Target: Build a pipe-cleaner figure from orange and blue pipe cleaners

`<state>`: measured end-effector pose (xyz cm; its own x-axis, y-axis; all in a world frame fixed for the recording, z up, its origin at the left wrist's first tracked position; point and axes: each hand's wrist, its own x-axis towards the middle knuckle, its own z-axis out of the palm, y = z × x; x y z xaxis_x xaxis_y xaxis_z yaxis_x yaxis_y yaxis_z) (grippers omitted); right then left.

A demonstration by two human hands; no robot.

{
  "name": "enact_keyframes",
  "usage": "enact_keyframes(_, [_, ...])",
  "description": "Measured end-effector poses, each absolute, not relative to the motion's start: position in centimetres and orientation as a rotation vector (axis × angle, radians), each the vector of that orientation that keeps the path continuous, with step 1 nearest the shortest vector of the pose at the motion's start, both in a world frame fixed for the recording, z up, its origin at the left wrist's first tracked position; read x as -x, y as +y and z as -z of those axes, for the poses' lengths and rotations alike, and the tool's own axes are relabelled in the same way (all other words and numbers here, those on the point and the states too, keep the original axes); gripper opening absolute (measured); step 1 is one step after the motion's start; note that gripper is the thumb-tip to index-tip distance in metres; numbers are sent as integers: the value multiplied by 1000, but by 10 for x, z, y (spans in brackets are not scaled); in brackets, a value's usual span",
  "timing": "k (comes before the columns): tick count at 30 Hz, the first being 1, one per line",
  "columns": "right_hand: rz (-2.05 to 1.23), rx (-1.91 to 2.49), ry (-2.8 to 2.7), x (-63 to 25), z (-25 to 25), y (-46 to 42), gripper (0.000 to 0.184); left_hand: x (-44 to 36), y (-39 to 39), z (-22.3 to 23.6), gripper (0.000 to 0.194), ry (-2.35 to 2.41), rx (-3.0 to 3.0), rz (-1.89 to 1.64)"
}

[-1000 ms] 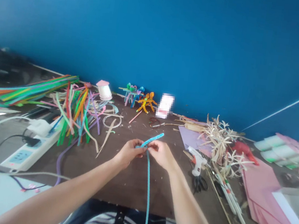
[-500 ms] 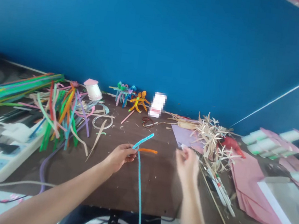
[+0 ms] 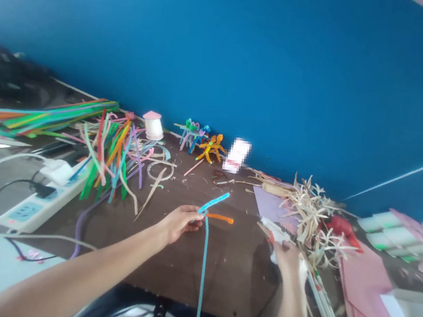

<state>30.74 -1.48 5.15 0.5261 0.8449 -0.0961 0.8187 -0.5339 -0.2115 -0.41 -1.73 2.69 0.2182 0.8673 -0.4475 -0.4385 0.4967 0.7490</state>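
**Left hand (image 3: 181,223):** fingers curl closed, grasping a blue pipe cleaner (image 3: 201,275) at the point where it crosses a short orange pipe cleaner (image 3: 220,218).

**Blue pipe cleaner:** held at the left hand's fingertips; its short end rises toward 1 o'clock, and its long end hangs toward 6 o'clock, past the front edge of the brown tabletop (image 3: 235,279).

**Orange pipe cleaner:** lies across the blue one at the grip, its free end pointing toward 3 o'clock.

**Right hand (image 3: 287,258):** well apart from the left, at 4 o'clock from it; it rests on a white hot glue gun (image 3: 273,231), partly hidden, so the firmness of the grip cannot be told.

**Clock reference:** centred on the left hand, with 12 o'clock toward the blue wall (image 3: 247,55).

**At 10 o'clock:** a loose heap of multicoloured pipe cleaners (image 3: 113,162).

**At 9 o'clock:** a white power strip (image 3: 39,212) with plugged-in cords.

**At 12 o'clock:** small pipe-cleaner figures (image 3: 207,147).

**At 2 to 3 o'clock:** a pile of dried palm-leaf strips (image 3: 309,209) on a lilac paper sheet (image 3: 268,199).

**At 4 o'clock:** pink paper sheets (image 3: 366,311).
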Motion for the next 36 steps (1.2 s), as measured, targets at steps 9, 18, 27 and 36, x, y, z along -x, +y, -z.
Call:
enact_keyframes(9, [-798, 1698, -980, -265, -46, -40, 41, 3, -17, -21, 17, 991, -568, -988])
enact_keyframes(18, [-480, 1645, -1655, -208, -68, -50, 24, 0, -21, -23, 18, 1014, -637, -1041])
enact_keyframes(27, [-378, 1707, -1812, -199, -73, -44, 16, -1, -21, -22, 19, 1011, -647, -1058])
enact_keyframes(36, [-395, 1685, -1786, -197, -72, -41, 20, 0, -22, -24, 20, 1013, -639, -1061])
